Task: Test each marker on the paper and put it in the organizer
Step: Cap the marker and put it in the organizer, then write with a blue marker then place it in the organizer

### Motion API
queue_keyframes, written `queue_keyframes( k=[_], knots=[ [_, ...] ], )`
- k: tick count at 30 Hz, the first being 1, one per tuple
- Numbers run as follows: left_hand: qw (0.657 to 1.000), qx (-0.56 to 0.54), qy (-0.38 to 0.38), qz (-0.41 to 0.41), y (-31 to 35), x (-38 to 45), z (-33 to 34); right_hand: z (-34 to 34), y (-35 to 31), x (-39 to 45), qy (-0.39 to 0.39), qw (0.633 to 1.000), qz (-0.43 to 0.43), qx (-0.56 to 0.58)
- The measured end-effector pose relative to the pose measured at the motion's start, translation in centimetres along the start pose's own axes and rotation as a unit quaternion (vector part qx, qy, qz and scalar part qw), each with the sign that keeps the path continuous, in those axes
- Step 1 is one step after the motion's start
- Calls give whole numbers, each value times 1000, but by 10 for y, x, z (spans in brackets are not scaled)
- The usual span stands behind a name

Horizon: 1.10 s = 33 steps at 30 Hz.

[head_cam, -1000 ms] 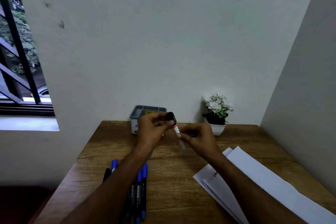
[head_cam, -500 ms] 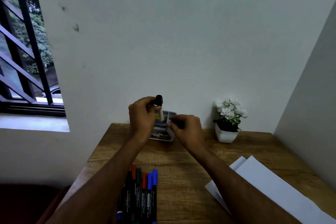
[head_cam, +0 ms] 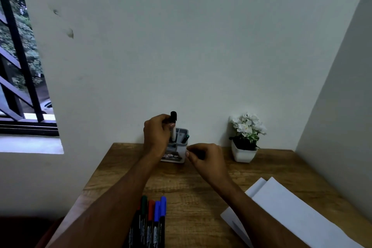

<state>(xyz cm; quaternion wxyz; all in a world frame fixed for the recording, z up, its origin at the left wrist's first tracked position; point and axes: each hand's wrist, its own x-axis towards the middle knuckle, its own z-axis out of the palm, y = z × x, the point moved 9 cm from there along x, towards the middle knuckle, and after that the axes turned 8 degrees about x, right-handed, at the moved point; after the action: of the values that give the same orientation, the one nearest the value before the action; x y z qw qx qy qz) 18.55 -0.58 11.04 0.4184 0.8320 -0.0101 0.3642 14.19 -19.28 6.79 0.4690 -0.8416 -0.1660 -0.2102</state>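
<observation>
Wood-grain bench (head_cam: 191, 187) fills the lower part of the head view, set into a corner of pale walls, and we record the following on it.

At 12 o'clock on the bench, against the back wall, stands the grey organizer (head_cam: 177, 150). We note a dark-capped pen (head_cam: 185, 139) already leaning in its right-hand compartment.

Directly over the organizer, the left hand (head_cam: 158, 137) has its grip closed round the black-capped marker (head_cam: 173, 125). The marker stands upright, cap at the top, with its pale barrel reaching down into the organizer's left side; we cannot tell whether the lower end touches the bottom.

At 3 o'clock of the organizer, just beside its right wall, the right hand (head_cam: 205, 157) hovers with fingers curled inward. We cannot tell whether its grip has hold of anything, since the fingertips face away from the camera.

At 6 o'clock, near the front edge, a row of markers (head_cam: 153, 219) lies side by side, with green, red and blue caps pointing toward the wall. The left forearm partly covers this row.

At 4 o'clock lie white paper sheets (head_cam: 281, 207), partly under the right forearm.

At 2 o'clock, well apart from the organizer, a white pot of white flowers (head_cam: 244, 141) stands by the wall.

At 9 o'clock, off the bench, we see a barred window (head_cam: 18, 66).
</observation>
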Motion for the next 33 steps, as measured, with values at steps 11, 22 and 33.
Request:
queue_keyframes(
  k=[11,22,33],
  knots=[
    [996,47,-78,-21,-21,-19,29,2,10,-6,-8,1000,1,1],
    [996,75,-53,18,-24,-21,19,16,11,-13,-39,999,15,6],
    [996,70,-46,24,-19,-42,1,19,-3,-24,-53,999,8,-4]
  ],
)
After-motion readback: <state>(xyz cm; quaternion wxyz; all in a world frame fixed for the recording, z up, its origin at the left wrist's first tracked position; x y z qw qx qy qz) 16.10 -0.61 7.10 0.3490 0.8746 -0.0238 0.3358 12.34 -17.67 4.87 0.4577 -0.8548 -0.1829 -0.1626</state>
